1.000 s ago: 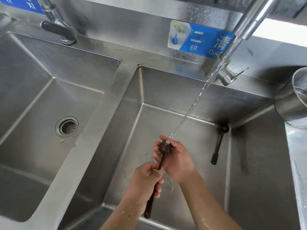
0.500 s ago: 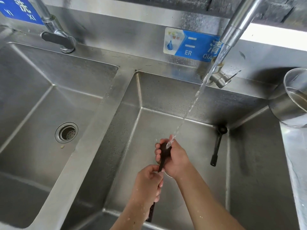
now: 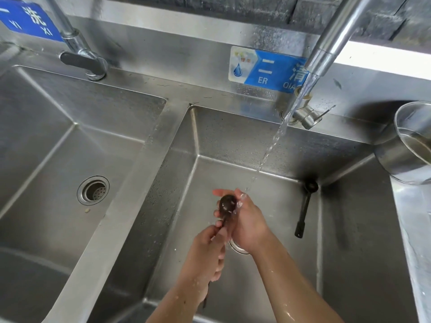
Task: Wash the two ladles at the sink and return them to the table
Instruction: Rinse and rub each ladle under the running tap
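I hold a dark brown ladle (image 3: 227,204) over the middle sink basin (image 3: 275,145), under the stream from the right tap (image 3: 335,36). My left hand (image 3: 210,255) grips its handle; the handle's end sticks out below the hand. My right hand (image 3: 248,220) cups the bowl from behind, fingers around it, and the water strikes near the bowl's right edge. A second dark ladle (image 3: 304,209) lies in the same basin, leaning in the far right corner, bowl up, apart from both hands.
The left basin (image 3: 46,141) has a round drain strainer (image 3: 93,190) and its own tap (image 3: 80,57). A steel pot (image 3: 410,145) holding water stands on the right counter. The middle basin's drain (image 3: 238,248) shows just below my right hand.
The ladle's bowl, covered by my right fingers half a second ago, now faces up and shows again under the water. The view has shifted slightly downward.
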Tool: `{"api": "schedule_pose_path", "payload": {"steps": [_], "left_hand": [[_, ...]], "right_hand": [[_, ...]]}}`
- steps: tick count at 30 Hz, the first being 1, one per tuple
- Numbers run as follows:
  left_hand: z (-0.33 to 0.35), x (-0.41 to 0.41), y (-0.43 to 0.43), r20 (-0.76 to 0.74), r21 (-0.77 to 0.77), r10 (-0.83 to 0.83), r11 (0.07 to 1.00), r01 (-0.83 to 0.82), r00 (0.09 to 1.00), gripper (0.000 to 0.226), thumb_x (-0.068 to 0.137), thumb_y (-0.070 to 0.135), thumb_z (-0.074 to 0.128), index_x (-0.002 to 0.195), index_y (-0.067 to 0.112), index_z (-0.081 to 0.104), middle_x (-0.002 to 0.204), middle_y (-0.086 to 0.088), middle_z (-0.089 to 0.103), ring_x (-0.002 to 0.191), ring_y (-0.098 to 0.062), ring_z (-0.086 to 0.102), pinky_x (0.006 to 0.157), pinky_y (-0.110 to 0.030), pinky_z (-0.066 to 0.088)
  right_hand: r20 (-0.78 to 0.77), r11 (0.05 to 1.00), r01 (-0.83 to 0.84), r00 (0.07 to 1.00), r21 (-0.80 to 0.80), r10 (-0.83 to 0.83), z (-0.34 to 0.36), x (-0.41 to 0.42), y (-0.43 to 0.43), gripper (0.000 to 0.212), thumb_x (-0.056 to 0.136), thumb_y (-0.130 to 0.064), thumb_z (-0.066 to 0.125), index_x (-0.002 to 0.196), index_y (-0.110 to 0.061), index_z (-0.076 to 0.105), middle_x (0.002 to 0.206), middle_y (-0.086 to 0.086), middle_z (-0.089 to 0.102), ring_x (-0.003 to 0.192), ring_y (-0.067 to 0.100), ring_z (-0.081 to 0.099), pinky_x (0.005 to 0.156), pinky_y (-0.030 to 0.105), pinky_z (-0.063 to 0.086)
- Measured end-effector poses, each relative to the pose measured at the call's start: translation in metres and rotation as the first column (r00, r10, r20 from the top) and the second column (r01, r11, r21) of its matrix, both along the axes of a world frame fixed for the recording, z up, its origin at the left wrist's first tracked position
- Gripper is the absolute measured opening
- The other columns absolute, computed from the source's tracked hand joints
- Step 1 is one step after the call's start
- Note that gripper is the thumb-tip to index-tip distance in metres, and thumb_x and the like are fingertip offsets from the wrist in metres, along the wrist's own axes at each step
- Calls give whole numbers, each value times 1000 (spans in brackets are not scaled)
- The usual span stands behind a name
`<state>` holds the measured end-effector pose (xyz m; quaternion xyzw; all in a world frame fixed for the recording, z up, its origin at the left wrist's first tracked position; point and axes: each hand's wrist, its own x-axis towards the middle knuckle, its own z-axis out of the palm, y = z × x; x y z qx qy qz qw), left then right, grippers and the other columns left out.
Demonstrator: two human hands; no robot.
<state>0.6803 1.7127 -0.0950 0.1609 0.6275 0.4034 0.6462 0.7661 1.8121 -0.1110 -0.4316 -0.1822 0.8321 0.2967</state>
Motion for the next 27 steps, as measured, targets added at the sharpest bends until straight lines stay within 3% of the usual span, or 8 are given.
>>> {"api": "schedule_pose_path", "payload": {"steps": [2, 5, 8, 9, 12, 18, 23, 27], "left_hand": [[2, -6, 7, 74, 54, -8, 999, 4, 997, 31, 103, 30, 44, 80, 14, 59, 52, 4, 36, 39, -11, 27, 38, -19, 25], [4, -8, 20, 145, 140, -51, 990, 30, 988, 34, 102, 26, 45, 78, 12, 64, 58, -2, 48, 44, -14, 37, 41, -25, 34], [2, -3, 25, 144, 184, -78, 982, 51, 986, 32, 102, 25, 46, 80, 17, 69, 60, -2, 49, 47, -14, 39, 44, -28, 36], [1, -1, 25, 133, 192, -80, 980, 53, 988, 28, 101, 25, 47, 83, 18, 68, 60, -1, 49, 47, -14, 38, 45, -28, 36], [-3, 7, 18, 85, 212, -63, 976, 44, 994, 18, 100, 22, 47, 96, 17, 64, 61, -2, 50, 47, -14, 39, 44, -28, 36], [-11, 18, 2, 71, 190, -13, 982, -1, 997, 27, 100, 2, 41, 89, 3, 65, 72, -13, 60, 52, -19, 46, 47, -29, 36], [-7, 19, 7, 50, 211, 58, 975, -67, 997, 29, 103, 20, 43, 90, 6, 64, 71, -10, 58, 53, -17, 44, 49, -29, 36], [0, 18, 39, 96, 217, 117, 967, -135, 988, 36, 104, 23, 40, 88, 11, 70, 73, -11, 60, 61, -19, 52, 59, -32, 44]], "right_hand": [[-45, 996, -33, 998, 84, 37, 10, 6, 5, 42, 92, -36, 48, 115, -6, 66, 85, 16, 60, 68, 29, 60, 55, 33, 49], [-164, 992, 7, 986, 123, 13, 19, 17, 12, 41, 90, -31, 52, 117, -2, 64, 105, 18, 67, 89, 32, 64, 84, 43, 53], [-151, 989, -9, 988, 148, 31, 27, 23, 16, 40, 93, -30, 53, 122, -6, 64, 109, 17, 68, 89, 31, 65, 58, 31, 52], [-150, 987, -6, 988, 162, 31, 28, 26, 16, 40, 93, -30, 54, 124, -6, 64, 109, 17, 67, 87, 31, 65, 56, 30, 50], [-136, 987, 18, 991, 159, 4, 24, 34, 14, 38, 91, -24, 55, 122, -4, 65, 104, 18, 67, 84, 30, 68, 59, 33, 54], [-77, 998, -22, 997, 55, 26, 1, 45, -7, 40, 94, -24, 50, 125, -3, 63, 110, 19, 66, 92, 32, 67, 50, 32, 46], [-60, 993, -20, 998, 118, 28, 9, 46, -4, 39, 94, -23, 56, 126, -2, 62, 110, 21, 68, 96, 33, 69, 64, 36, 56], [75, 959, -66, 996, 275, 47, 36, 36, 15, 22, 99, -17, 54, 116, -10, 67, 95, 22, 66, 58, 25, 61, 45, 33, 48]]}}
